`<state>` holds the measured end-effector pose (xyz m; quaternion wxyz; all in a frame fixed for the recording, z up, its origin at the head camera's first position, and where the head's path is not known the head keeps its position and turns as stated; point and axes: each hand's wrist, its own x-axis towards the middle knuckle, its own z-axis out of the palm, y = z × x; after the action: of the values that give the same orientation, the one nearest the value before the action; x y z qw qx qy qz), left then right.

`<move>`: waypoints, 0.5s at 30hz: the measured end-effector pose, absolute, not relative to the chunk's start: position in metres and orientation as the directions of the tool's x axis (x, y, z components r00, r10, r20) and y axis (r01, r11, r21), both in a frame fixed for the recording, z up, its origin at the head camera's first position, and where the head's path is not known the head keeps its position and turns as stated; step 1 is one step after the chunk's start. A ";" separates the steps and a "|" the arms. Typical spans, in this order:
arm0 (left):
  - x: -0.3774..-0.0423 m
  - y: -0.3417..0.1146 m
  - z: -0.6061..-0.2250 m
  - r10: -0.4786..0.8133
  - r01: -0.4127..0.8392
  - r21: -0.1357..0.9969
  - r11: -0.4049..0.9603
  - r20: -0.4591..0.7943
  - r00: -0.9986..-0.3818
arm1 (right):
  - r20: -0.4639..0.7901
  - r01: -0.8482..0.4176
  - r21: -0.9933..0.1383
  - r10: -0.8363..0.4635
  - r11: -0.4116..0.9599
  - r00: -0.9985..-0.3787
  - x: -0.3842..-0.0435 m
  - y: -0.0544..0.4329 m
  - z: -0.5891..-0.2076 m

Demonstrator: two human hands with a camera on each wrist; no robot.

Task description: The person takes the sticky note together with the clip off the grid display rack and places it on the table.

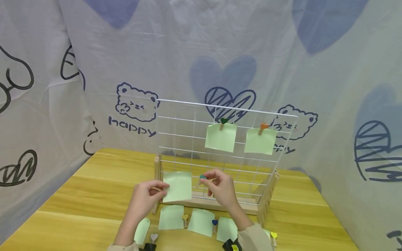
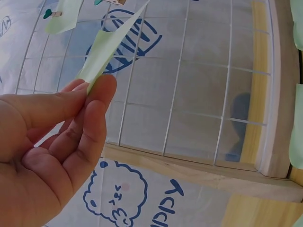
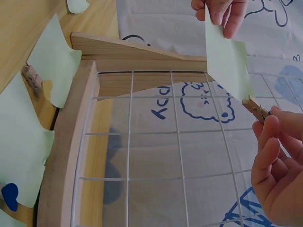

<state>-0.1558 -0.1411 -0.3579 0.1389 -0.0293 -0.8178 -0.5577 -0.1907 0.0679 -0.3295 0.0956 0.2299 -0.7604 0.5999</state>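
My left hand [image 1: 147,197] pinches a pale green paper note [image 1: 179,186] by its left edge, in front of the white wire grid [image 1: 201,136]. In the left wrist view the note [image 2: 106,52] is seen nearly edge-on between thumb and fingers. My right hand [image 1: 222,190] pinches a small wooden clothespin [image 3: 255,110] with a teal heart [image 1: 202,177]. The clothespin's tip is close to the note's corner in the right wrist view; whether they touch, I cannot tell. Two notes hang on the grid, one under a dark green heart clip [image 1: 224,121], one under an orange heart clip [image 1: 263,126].
The grid stands in a wooden base [image 1: 226,205] on a wood-grain table [image 1: 301,205]. Several green notes [image 1: 171,217] lie in front, with heart clips in yellow [image 1: 185,217], blue [image 1: 215,222] and white [image 1: 154,237]. A printed cloth [image 1: 176,52] hangs behind.
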 end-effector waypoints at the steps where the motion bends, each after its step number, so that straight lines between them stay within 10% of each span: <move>1: -0.155 -0.141 -0.359 -0.102 0.202 0.901 0.385 0.259 -0.961 | 0.412 -0.456 -0.872 -0.237 0.177 -0.880 -0.190 0.068 -0.330; 15: -0.151 -0.151 -0.373 0.021 0.261 0.868 0.422 0.278 -0.960 | 0.288 -0.370 -0.901 -0.325 0.228 -0.901 -0.186 0.069 -0.342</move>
<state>-0.1507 -0.1510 -0.3729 0.1127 -0.0843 -0.8356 -0.5310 -0.1860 0.0690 -0.3423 0.0194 0.2218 -0.7834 0.5803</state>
